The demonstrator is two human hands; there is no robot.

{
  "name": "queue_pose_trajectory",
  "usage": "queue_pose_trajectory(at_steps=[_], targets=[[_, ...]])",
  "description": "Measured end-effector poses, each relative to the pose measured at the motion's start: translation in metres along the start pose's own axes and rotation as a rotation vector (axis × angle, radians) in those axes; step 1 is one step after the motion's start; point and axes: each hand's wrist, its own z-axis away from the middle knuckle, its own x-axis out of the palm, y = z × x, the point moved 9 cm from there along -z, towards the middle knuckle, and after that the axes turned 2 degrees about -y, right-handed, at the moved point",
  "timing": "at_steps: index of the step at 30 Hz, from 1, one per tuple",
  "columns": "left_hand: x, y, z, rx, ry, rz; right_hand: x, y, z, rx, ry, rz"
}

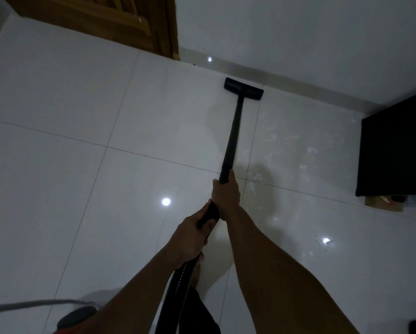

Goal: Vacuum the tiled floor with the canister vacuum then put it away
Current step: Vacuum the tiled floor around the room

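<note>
A black vacuum wand runs from my hands down to its flat floor head, which lies on the glossy white tiled floor close to the far skirting. My right hand grips the wand's upper end. Just below it, my left hand grips the black handle where the ribbed hose starts. The hose drops between my forearms. At the bottom left edge, part of the dark canister body shows, mostly cut off.
A wooden door stands at the top left. A black cabinet sits at the right, with cardboard and small items at its foot. White debris specks lie on tiles right of the wand. A grey cord crosses the lower left.
</note>
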Motion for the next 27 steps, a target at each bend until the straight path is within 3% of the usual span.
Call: queue_pose_trajectory(at_steps=[15,27], targets=[[0.064,-0.140,0.207,0.018,-0.035,-0.146,0.017,0.151,0.202,-0.091,-0.023,-0.007],[0.152,-0.286,0.448,0.144,-0.103,-0.293,0.010,0.355,0.441,-0.062,-0.068,-0.038]])
